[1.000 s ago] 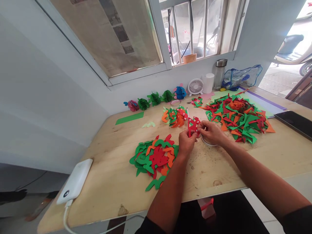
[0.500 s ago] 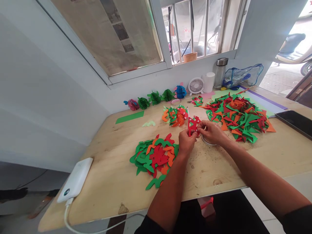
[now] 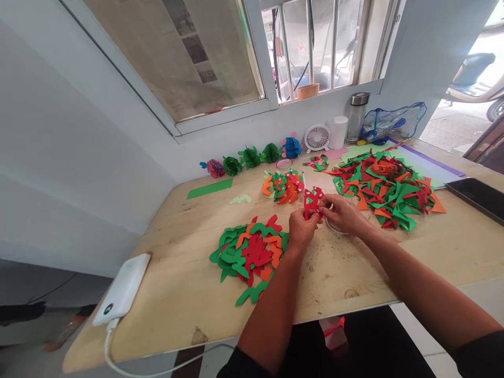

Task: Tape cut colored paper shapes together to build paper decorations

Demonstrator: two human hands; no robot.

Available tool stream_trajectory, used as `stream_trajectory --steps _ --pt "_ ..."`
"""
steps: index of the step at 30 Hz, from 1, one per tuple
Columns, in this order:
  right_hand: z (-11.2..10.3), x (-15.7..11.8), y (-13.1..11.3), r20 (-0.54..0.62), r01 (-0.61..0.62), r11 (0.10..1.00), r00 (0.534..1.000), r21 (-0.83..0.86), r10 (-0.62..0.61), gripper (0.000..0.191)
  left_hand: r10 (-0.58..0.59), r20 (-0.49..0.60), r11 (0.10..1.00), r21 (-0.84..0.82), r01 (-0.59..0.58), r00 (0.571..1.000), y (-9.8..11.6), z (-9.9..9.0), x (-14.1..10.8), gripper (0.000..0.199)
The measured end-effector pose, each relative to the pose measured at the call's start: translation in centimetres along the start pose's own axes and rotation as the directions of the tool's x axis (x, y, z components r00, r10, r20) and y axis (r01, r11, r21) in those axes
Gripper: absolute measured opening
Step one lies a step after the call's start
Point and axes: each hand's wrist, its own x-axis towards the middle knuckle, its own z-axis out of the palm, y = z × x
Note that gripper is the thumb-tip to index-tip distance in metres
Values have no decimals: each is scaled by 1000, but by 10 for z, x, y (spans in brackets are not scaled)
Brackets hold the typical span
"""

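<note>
My left hand (image 3: 303,228) is closed on a red paper cutout (image 3: 312,199) with small white patches, held upright above the table. My right hand (image 3: 340,212) has its fingers pinched at the cutout's right edge; whatever lies between those fingertips is too small to make out. Part of a white ring or roll (image 3: 334,229) shows beneath my right hand. Left of my left forearm lies a pile of green, red and orange cutouts (image 3: 255,251). A smaller pile of orange, green and red pieces (image 3: 284,187) sits just beyond my hands.
A heap of paper scraps (image 3: 388,189) and a phone (image 3: 478,197) are on the right. Folded paper figures (image 3: 250,157), a small fan (image 3: 317,138) and a glass bottle (image 3: 357,118) line the wall. A white power bank (image 3: 122,289) lies at the left edge.
</note>
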Motion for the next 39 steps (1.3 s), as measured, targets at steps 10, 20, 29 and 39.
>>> stream_trajectory --steps 10,20,29,39 --pt "0 1 2 3 11 1000 1000 -11 -11 7 -9 3 1000 -2 9 1000 1 0 -1 9" --pt "-1 1 0 39 -6 999 999 40 4 8 5 11 1000 -8 -5 1000 2 0 0 12" --pt "0 1 3 43 13 999 999 48 -15 8 -2 23 1000 -5 2 1000 -1 1 1 10" --pt "1 1 2 42 10 999 999 49 -12 7 -17 23 1000 -13 17 1000 1 1 0 10"
